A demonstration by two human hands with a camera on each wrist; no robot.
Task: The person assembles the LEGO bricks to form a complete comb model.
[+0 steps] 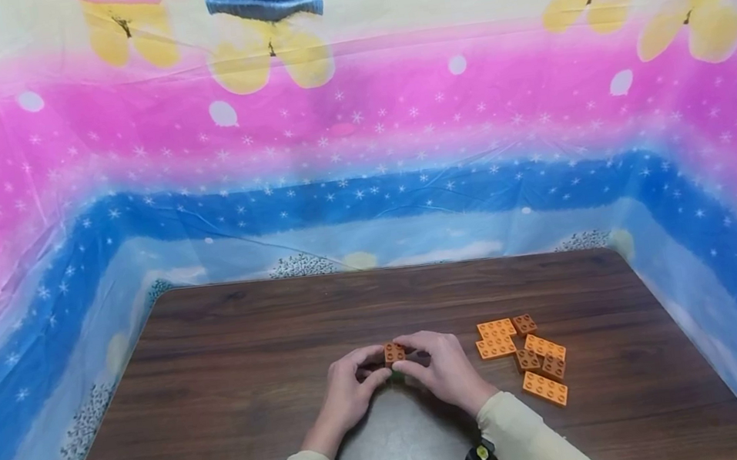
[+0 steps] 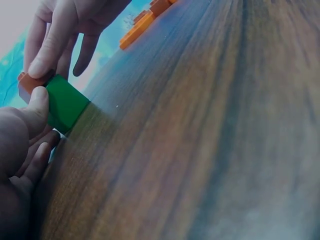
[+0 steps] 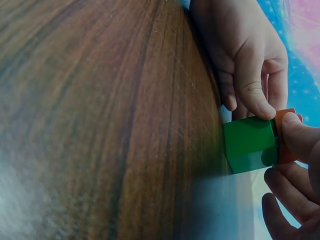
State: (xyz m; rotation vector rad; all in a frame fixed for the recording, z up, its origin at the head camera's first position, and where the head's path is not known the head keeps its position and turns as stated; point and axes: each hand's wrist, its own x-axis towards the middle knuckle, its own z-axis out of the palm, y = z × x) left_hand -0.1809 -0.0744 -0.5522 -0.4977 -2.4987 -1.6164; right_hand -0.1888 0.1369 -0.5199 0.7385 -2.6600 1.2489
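On the table stands a smooth green block [image 3: 250,145], with a brown-orange stud brick [image 1: 394,352] on its top. My left hand [image 1: 351,389] pinches the green block near its upper edge, thumb on the near side. From the other side my right hand [image 1: 444,369] grips the brown-orange brick, its thumb across the brick's side in the right wrist view. A thin dark line shows between block and brick there. From the head view the green block is mostly hidden under the brick and the hands.
Right of my right hand lies a loose group of stud bricks: longer light orange bricks [image 1: 546,388] and smaller brown-orange bricks [image 1: 524,324]. The dark wood table [image 1: 231,357] is edged at the back and sides by a patterned cloth [image 1: 364,199].
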